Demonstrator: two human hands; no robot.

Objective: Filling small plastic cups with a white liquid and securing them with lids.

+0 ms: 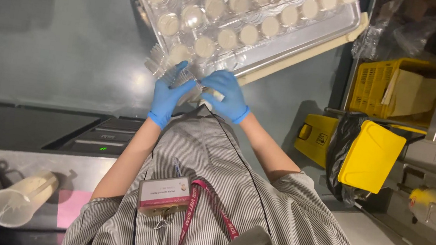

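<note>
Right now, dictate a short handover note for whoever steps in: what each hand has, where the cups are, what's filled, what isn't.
Left hand, blue glove: grip around a stack of clear plastic cups at the tray's near corner.
Right hand, blue glove: fingers on a small pale piece beside that stack; what it is cannot be told.
Metal tray sits tilted on the dark counter, packed with rows of filled cups holding something pale.
Done: most of the tray looks filled.
Left: the empty cups in hand, judging by the stack.
</note>
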